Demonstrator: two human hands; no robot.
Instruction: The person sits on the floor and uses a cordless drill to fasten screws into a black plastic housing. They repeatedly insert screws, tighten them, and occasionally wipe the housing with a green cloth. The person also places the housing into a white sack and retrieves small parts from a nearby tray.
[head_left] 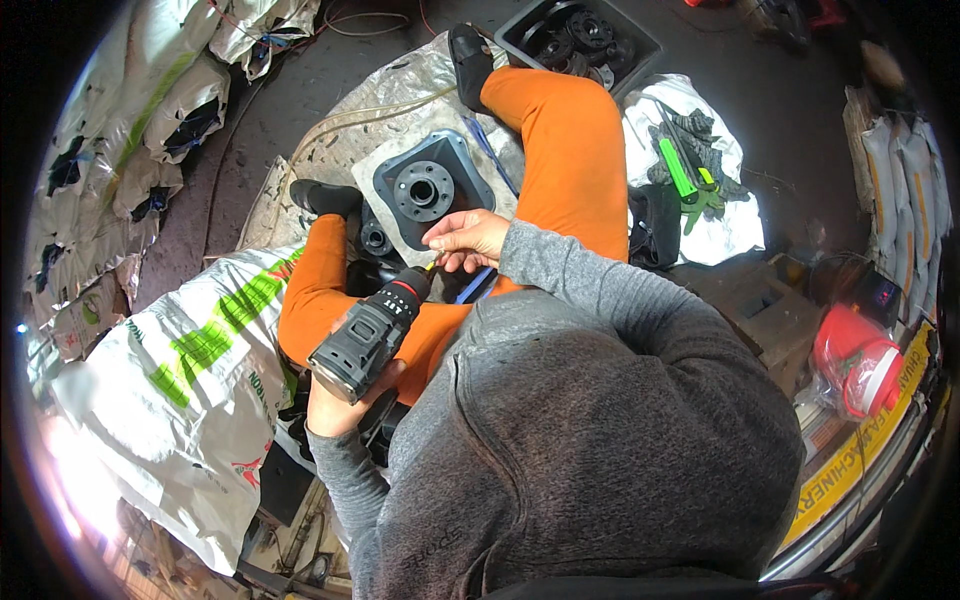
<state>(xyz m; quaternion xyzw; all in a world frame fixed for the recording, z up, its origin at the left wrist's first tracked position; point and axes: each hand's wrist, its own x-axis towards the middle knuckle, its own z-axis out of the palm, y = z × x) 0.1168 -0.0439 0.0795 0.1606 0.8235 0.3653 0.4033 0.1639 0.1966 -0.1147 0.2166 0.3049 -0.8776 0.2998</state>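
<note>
Left hand (335, 405) grips the cordless drill driver (365, 335), right hand (465, 240) pinches at its bit tip, so bit setup looks unfinished; grey flanged housing (428, 188) sits on the floor sheet between the legs, apparently not yet being driven.

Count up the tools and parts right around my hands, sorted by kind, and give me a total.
Cordless drill, held in the left hand: 1
Dark flanged housing on the floor, just beyond the right hand: 1
Tray of black round parts: 1
Green-handled tool: 1
Total: 4
</note>
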